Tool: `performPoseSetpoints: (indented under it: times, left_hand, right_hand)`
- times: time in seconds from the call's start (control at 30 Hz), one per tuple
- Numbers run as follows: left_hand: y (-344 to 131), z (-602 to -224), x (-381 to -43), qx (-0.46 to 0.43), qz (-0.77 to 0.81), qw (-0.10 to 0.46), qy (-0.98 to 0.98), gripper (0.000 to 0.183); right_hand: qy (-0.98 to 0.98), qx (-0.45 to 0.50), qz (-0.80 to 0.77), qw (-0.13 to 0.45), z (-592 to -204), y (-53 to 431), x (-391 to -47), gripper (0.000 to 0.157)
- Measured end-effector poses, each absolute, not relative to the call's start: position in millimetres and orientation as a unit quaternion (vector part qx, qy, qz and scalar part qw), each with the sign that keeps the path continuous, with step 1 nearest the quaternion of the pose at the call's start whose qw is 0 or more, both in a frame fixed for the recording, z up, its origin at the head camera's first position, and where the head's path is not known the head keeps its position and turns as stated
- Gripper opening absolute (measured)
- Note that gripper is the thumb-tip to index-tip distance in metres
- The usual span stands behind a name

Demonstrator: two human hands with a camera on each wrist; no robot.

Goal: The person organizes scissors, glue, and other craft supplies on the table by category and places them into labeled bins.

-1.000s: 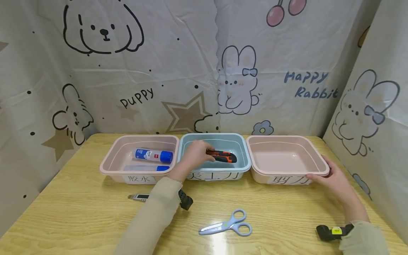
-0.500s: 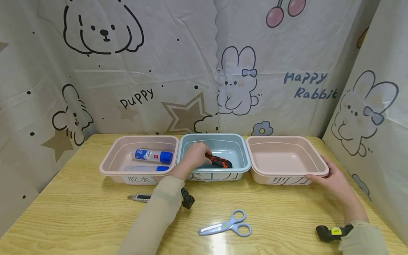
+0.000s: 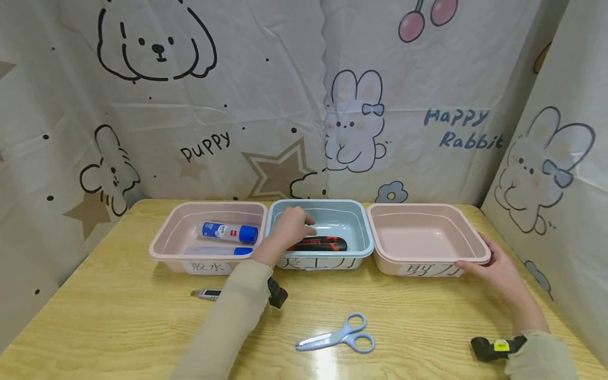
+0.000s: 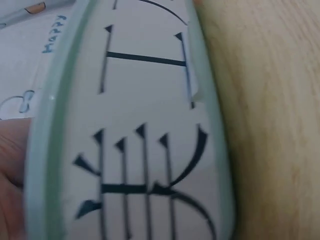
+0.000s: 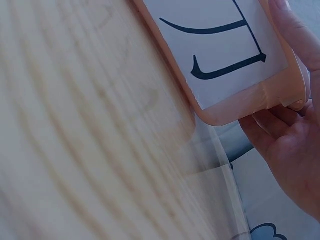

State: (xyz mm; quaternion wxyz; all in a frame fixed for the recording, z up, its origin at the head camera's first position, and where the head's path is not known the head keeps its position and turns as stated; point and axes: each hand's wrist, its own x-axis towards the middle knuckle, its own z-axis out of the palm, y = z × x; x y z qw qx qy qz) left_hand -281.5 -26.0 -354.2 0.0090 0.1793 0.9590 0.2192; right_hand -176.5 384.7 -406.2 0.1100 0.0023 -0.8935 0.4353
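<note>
Inside the light-blue plastic bin, a black-and-orange utility knife lies along the front wall. My left hand reaches over the bin's left side, its loosely bent fingers just above the knife and apart from it. In the left wrist view the bin's lettered label fills most of the picture, hiding the fingertips. At the right, my right hand holds the corner of a pink bin, thumb on the front rim and fingers round the side. The right wrist view shows those fingers against the bin's outside.
Another pink bin at the left contains a blue-capped glue bottle and a glue tube. On the wooden table lie light-blue scissors and a grey utility knife, partly hidden by the left sleeve. A printed cloth hangs behind.
My left hand has lowered the black-and-orange utility knife to the blue bin's floor and let go, its fingers lifting slightly off it. My right hand stays on the pink bin.
</note>
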Motion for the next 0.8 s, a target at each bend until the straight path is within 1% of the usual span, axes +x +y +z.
performPoseSetpoints:
  times: [0.17,0.3,0.57,0.8]
  left_hand:
    - [-32,-342,-274,0.2,0.217,0.006,0.955,0.03]
    - [-42,-338,-266,0.22,0.226,-0.005,0.949,0.031]
    - [-79,-336,-249,0.256,0.264,-0.043,0.929,0.028]
    - [-108,-333,-224,0.244,0.258,-0.057,0.933,0.03]
  right_hand:
    - [-0.902,-0.013,0.419,0.105,-404,385,-177,0.089]
    - [-0.901,-0.013,0.421,0.1,-404,384,-178,0.089]
    - [-0.896,-0.006,0.432,0.105,-406,385,-178,0.088]
    - [-0.896,-0.005,0.433,0.101,-407,385,-176,0.088]
